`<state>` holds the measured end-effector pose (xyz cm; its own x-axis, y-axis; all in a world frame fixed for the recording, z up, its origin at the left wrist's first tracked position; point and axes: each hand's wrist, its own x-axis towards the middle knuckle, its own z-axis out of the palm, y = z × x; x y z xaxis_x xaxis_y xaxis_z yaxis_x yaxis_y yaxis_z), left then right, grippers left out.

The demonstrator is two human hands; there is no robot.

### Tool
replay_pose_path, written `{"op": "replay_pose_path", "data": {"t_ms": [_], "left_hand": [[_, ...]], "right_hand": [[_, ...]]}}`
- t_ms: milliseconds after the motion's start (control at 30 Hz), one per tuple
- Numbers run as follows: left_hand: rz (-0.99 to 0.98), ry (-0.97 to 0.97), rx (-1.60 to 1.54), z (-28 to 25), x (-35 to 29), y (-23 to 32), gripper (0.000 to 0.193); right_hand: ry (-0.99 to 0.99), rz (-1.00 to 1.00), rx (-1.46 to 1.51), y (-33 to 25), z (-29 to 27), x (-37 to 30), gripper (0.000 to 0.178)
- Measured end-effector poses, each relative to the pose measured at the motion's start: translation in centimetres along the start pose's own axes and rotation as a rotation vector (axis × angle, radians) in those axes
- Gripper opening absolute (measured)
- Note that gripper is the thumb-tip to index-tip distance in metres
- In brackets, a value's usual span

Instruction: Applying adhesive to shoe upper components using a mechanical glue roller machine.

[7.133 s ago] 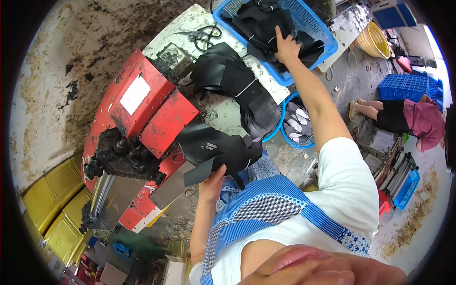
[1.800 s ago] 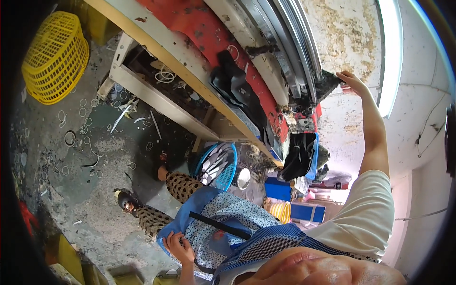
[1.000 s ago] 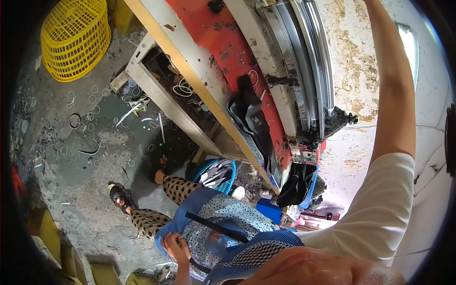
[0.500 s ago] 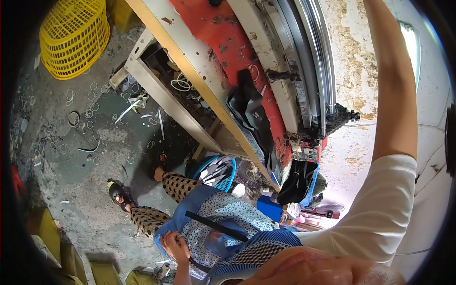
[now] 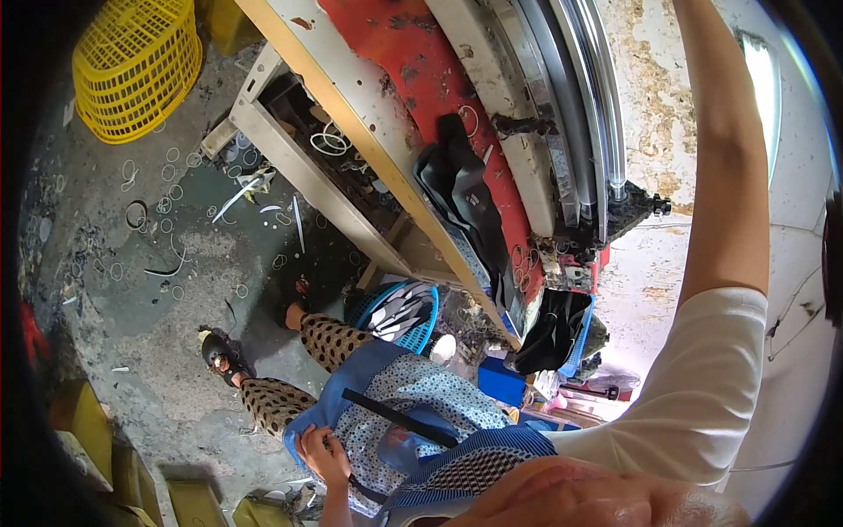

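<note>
My left hand point(image 5: 322, 452) is low at the blue edge of the patterned apron point(image 5: 391, 382), over the dotted trousers point(image 5: 272, 407). Its fingers are bent inward; a dark spot shows between thumb and fingers, too small to name. My right arm point(image 5: 727, 176), in a white sleeve, stretches up along the right side and past the top edge, so the hand itself is out of sight. Between the arms stands a bench with a red top point(image 5: 413, 66). Dark strips of flat material point(image 5: 470, 198) lie on it, beside a machine with shiny metal rollers point(image 5: 590, 97).
A yellow basket point(image 5: 136, 75) stands on the floor at upper left. Thin rings and scraps point(image 5: 165, 206) litter the concrete. Beside my legs is a blue basket point(image 5: 432, 312) of black and white pieces. Black material point(image 5: 553, 332) sits by the machine's end. Yellow bins point(image 5: 189, 502) line the lower left.
The view has shifted slightly, so the bench and machine sit a little differently in the picture. My left hand stays at the apron, and my right arm remains raised.
</note>
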<state>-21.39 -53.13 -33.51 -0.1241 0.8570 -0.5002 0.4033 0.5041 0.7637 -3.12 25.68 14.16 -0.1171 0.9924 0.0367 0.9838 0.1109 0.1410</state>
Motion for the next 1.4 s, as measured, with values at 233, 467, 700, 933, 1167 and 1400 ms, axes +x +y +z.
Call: {"op": "replay_pose_path", "data": {"t_ms": [233, 467, 700, 933, 1167, 1400], "left_hand": [[0.014, -0.006, 0.017, -0.3, -0.5, -0.2, 0.008], [0.044, -0.030, 0.011, -1.1, -0.5, -1.0, 0.012], [0.139, -0.054, 0.056, -2.1, 0.5, -1.9, 0.011], [0.154, -0.078, 0.075, -3.0, 0.4, -2.3, 0.010], [0.165, -0.108, 0.113, -3.2, 0.9, -2.9, 0.009], [0.169, -0.087, 0.078, -4.0, 1.5, -5.1, 0.014]], "right_hand": [[0.155, 0.207, 0.553, 3.3, 1.2, -8.0, 0.058], [-0.550, 1.194, -0.419, 25.1, -0.8, -26.5, 0.100], [-0.259, 0.930, -0.110, 32.0, 4.6, -35.6, 0.055], [-0.228, 0.814, -0.143, 32.1, 6.0, -36.3, 0.056], [-0.392, 1.000, -0.016, 33.8, 5.4, -35.2, 0.049], [-0.294, 0.624, 0.477, 32.3, 4.9, -37.9, 0.043]]}}
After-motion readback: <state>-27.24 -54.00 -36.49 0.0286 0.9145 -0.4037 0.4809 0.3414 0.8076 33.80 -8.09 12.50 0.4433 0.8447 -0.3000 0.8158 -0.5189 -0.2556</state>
